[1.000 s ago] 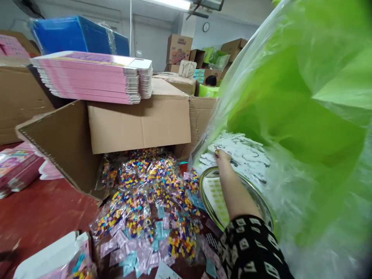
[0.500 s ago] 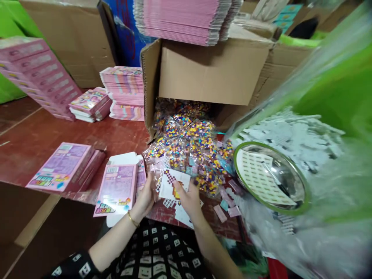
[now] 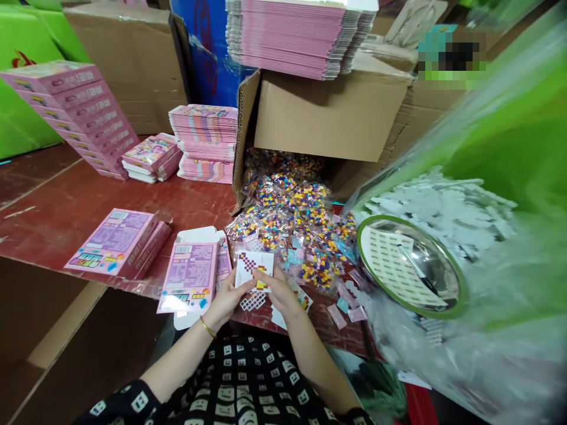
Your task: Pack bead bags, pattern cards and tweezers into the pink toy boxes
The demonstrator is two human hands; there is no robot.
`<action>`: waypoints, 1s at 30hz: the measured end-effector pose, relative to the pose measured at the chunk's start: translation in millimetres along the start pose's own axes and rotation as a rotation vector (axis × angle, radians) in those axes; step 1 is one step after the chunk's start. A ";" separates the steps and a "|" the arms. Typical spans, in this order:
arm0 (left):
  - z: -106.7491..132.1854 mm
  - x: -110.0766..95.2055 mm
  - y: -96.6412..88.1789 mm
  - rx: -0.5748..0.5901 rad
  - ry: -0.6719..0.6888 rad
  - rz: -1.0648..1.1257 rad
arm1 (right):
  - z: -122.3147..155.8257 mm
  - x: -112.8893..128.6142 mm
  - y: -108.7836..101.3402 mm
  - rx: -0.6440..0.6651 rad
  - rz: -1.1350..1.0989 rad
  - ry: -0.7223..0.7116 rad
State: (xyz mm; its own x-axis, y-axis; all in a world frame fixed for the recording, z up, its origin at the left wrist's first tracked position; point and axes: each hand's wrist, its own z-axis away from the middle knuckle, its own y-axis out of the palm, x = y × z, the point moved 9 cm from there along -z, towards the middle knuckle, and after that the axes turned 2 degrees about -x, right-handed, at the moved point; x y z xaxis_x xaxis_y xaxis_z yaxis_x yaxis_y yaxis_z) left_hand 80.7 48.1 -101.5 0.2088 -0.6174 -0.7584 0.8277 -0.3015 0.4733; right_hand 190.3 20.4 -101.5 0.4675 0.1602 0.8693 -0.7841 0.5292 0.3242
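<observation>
Both hands gripping card (image 3: 254,270) at table (image 3: 66,206) edge, beside open box (image 3: 190,277): left hand (image 3: 228,298) pinching lower-left corner, right hand (image 3: 279,290) pinching right edge. Card probably light, thin, bendable; edges the best hold.

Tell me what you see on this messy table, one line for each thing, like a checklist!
Surface: red-brown table, worn along its front edge.
Job's things: white pattern card held by both hands; open pink box right beside the left hand.
Clutter: bead bags spilling from a tipped cardboard carton; metal bowl holding a sticker sheet; stacks of pink boxes; white pieces inside a clear plastic bag.
Fingers: left hand and right hand both pinch the card.
Cables: nothing seen.
Surroundings: brown cartons, green and blue packaging behind.
</observation>
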 end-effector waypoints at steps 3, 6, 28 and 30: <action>3.0 3.1 -2.9 -0.036 -0.020 0.030 | 2.7 -8.7 13.4 0.003 -0.133 0.048; 3.0 7.0 2.1 -0.072 0.008 0.096 | -0.8 -12.1 15.2 -0.087 -0.174 -0.009; 43.4 25.9 -35.3 -0.106 -0.551 0.011 | -4.6 125.0 -220.4 -0.562 0.614 -0.390; 47.6 28.1 -36.2 -0.149 -0.549 -0.007 | 5.4 129.2 -185.7 -0.518 0.716 -0.489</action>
State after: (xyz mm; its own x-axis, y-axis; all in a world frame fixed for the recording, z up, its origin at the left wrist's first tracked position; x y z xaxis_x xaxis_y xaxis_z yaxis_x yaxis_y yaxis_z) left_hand 31.9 7.0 -118.6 -0.0655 -0.9150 -0.3981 0.9008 -0.2259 0.3709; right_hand 394.1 -61.7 -47.4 -0.3540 0.2841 0.8910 -0.4865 0.7577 -0.4349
